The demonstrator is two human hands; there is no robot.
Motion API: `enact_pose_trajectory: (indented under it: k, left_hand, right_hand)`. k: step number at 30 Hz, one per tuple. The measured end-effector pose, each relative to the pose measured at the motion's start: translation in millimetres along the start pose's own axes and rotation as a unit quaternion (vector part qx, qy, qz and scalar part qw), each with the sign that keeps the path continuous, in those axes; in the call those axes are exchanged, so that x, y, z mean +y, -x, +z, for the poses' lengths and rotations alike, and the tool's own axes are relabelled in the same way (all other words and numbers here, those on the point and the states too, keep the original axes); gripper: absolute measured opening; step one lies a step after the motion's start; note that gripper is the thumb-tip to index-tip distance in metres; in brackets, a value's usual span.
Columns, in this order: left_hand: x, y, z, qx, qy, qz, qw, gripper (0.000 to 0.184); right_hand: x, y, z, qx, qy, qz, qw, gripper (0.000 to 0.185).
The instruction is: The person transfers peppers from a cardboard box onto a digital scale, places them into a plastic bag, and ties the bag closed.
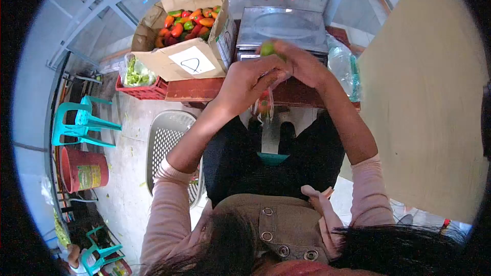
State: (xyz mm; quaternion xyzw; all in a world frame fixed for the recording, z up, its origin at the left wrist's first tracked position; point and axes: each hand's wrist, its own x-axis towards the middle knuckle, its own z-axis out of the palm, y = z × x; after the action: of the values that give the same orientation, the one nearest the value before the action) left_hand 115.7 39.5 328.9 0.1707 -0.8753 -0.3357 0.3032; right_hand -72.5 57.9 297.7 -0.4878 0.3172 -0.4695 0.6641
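In front of the metal scale, my two hands meet. My left hand (251,83) is closed on the gathered top of a clear plastic bag (264,106), which hangs below it with red and orange produce inside. My right hand (302,65) touches the left one, its fingers bent around a green pepper or similar green piece (267,48), slightly blurred. Behind them stands the scale (281,28) on a red-brown bench (194,90). An open cardboard box (153,64) of red, orange and green peppers (189,24) is to the left of my hands.
A red crate (143,91) holds bagged greens (137,73). Below are a grey perforated basket (162,138), teal stools (84,122) and a red bucket (84,169). Clear plastic bags (339,64) lie right of the scale. A large tan board (422,102) borders the right side.
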Motion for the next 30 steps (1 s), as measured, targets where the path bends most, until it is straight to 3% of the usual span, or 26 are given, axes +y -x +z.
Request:
enact_pose_trajectory:
  k: [1,3,5,6,8,11,15,16,19,20,23,25,27,29,30]
  left_hand:
    - [5.9,4.4,-3.4,0.003,-0.014,-0.001,1.000,0.013]
    - [17.4,11.2,-8.8,0.007,-0.031,-0.001,0.999,0.014]
    - [29.1,17.0,-14.0,0.008,-0.040,0.000,0.999,0.014]
    - [32.8,21.5,-13.0,0.003,-0.038,0.025,0.999,0.013]
    - [37.6,29.5,-6.9,-0.009,-0.030,0.074,0.997,0.013]
    - [43.9,38.3,-9.5,-0.023,-0.039,0.065,0.997,0.011]
    - [52.9,35.9,-22.1,0.048,-0.037,0.043,0.997,0.008]
    - [57.2,33.3,-25.7,0.050,-0.042,0.041,0.997,0.007]
    - [63.2,23.1,-25.4,0.051,-0.019,0.030,0.998,0.006]
    - [63.9,21.1,-23.7,0.046,-0.005,0.025,0.999,0.006]
    - [54.4,20.3,-22.9,0.067,0.013,0.093,0.993,0.013]
    - [48.0,16.2,-26.8,0.178,0.173,0.094,0.964,0.027]
    - [40.4,23.4,-31.9,0.159,0.270,-0.004,0.950,0.039]
    - [24.3,48.0,-21.6,0.017,0.303,-0.187,0.934,0.047]
    - [9.6,53.3,-5.1,-0.030,0.314,-0.181,0.932,0.050]
  right_hand:
    - [-5.1,5.7,7.4,0.007,0.045,0.034,0.998,0.047]
    - [16.5,17.1,-13.5,-0.051,0.218,-0.056,0.973,0.043]
    - [11.5,22.6,-6.1,-0.108,0.365,-0.037,0.924,0.040]
    - [-9.3,26.2,15.7,-0.135,0.426,0.027,0.894,0.039]
    - [-23.7,35.6,34.8,-0.137,0.560,0.031,0.817,0.033]
    - [-55.3,52.3,60.5,-0.036,0.697,-0.097,0.709,0.043]
    - [-79.4,64.5,65.9,0.075,0.554,-0.044,0.828,0.045]
    - [-73.5,67.5,60.5,0.035,0.496,-0.052,0.866,0.049]
    - [-45.0,65.4,72.0,-0.027,0.607,-0.183,0.773,0.048]
    - [-31.8,63.3,73.6,-0.007,0.613,-0.084,0.785,0.045]
    - [-7.0,44.9,63.7,0.048,0.488,-0.145,0.859,0.039]
    - [-31.6,39.9,71.3,0.075,0.426,-0.178,0.884,0.036]
    - [-48.2,32.0,78.1,0.065,0.411,-0.196,0.888,0.036]
    - [-57.3,24.1,81.9,0.014,0.455,-0.193,0.869,0.036]
    - [-54.5,19.4,84.6,0.001,0.527,-0.121,0.841,0.035]
